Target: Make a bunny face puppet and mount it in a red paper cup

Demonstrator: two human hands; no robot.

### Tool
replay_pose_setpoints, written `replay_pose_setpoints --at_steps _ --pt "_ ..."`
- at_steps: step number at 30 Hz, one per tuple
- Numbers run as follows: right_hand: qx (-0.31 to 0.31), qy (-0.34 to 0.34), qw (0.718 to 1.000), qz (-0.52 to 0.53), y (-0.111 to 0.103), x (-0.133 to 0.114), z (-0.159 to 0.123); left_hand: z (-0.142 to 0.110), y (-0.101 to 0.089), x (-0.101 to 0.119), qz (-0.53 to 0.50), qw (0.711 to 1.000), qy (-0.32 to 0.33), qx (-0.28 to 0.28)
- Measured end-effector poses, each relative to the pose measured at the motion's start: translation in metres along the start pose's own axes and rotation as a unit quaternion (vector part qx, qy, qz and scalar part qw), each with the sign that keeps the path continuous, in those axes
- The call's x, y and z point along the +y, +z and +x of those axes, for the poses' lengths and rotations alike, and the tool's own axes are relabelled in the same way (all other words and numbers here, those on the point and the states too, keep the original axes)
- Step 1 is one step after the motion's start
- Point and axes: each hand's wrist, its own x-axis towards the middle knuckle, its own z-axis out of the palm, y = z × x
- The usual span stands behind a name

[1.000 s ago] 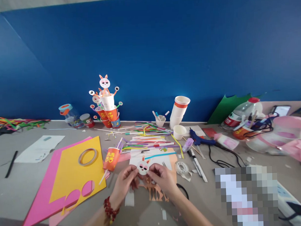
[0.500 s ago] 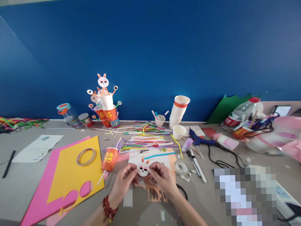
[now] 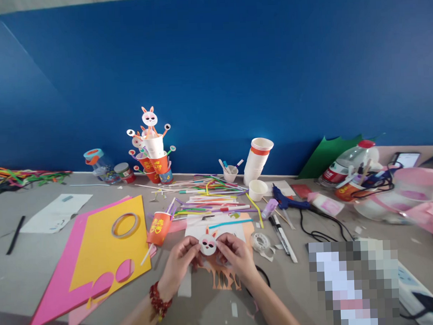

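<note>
Between both hands is a round white paper rabbit face point(image 3: 208, 245) with orange ears and dark eyes. My left hand point(image 3: 180, 258) pinches its left edge between thumb and fingers. On the opposite edge, my right hand point(image 3: 237, 255) grips it the same way. Under the hands lie a white sheet point(image 3: 195, 223) and cut orange paper point(image 3: 222, 277). A bright blue straw point(image 3: 230, 224) rests just beyond the face. Left of my left hand, an orange paper cup point(image 3: 159, 228) with yellow characters leans over with straws in it. To the right is a clear tape roll point(image 3: 260, 242).
Yellow card point(image 3: 106, 251) and pink card lie at the left, with a tape ring point(image 3: 125, 225) on top. Decorated rabbit cups point(image 3: 154, 146) stand by the blue wall. A glue gun point(image 3: 291, 201) with a black cord, markers point(image 3: 283, 238) and a bottle point(image 3: 353, 160) are at the right.
The rabbit face and both hands appear almost unmoved, with the left ones a few pixels farther right as the view shifts slightly. Both hands keep their hold.
</note>
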Motion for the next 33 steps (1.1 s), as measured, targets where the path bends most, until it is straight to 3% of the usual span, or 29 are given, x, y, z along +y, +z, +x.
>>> replay_pose_setpoints --at_steps 6,10,15,18,22,29,33 --pt "0.007 -0.032 0.999 -0.036 -0.003 0.007 0.0 0.001 0.0 -0.005 0.041 0.999 0.005 -0.022" --pt "0.012 -0.048 0.996 -0.077 -0.006 0.014 0.001 -0.001 -0.003 -0.004 0.094 0.994 0.044 -0.02" --pt "0.029 -0.04 0.996 -0.072 -0.006 0.009 0.001 -0.007 -0.017 0.009 0.245 0.955 0.156 0.061" --pt "0.04 -0.037 0.996 -0.073 -0.006 0.004 0.001 -0.007 -0.026 0.015 0.248 0.951 0.167 0.083" --pt "0.037 -0.038 0.996 -0.065 -0.006 0.004 0.001 -0.004 -0.027 0.016 0.226 0.962 0.142 0.059" --pt "0.039 -0.038 0.996 -0.07 -0.007 0.007 0.001 -0.001 -0.007 0.018 0.247 0.961 0.12 -0.018" --pt "0.029 -0.047 0.996 -0.072 -0.009 0.009 0.001 0.0 -0.003 0.017 0.231 0.966 0.116 -0.032"
